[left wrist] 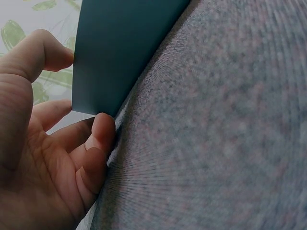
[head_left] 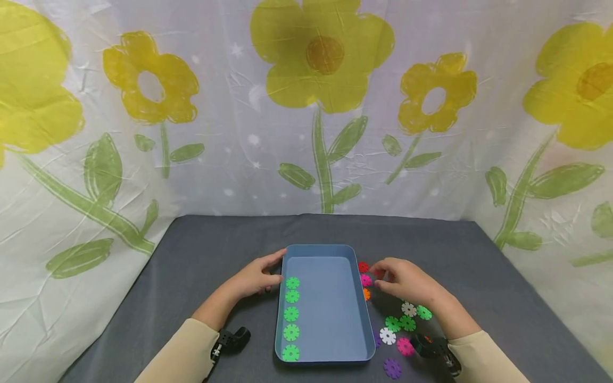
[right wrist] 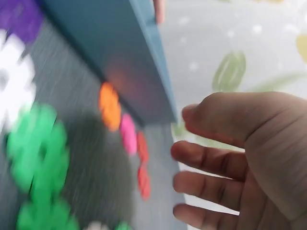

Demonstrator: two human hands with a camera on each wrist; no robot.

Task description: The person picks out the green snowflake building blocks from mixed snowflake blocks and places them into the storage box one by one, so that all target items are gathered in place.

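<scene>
A blue rectangular tray [head_left: 325, 308] lies on the table, with several green snowflake discs [head_left: 291, 314] in a column along its left side. At the tray's upper left, my left hand [head_left: 254, 275] touches the rim with thumb and index finger; in the left wrist view its other fingers lie by the outer wall [left wrist: 120, 48]. My right hand [head_left: 404, 279] hovers just right of the tray, thumb and fingers apart in the right wrist view and nothing between them. Near its fingertips lie a pink disc [head_left: 366, 280], a red disc [head_left: 363, 267] and an orange disc [head_left: 366, 294].
Right of the tray, below the right hand, lie more loose discs: green [head_left: 407, 323], white [head_left: 387, 335], pink [head_left: 405, 347] and purple [head_left: 392, 368]. A dark grey cloth [head_left: 230, 234] covers the table. Behind it hangs a flowered curtain [head_left: 225, 106].
</scene>
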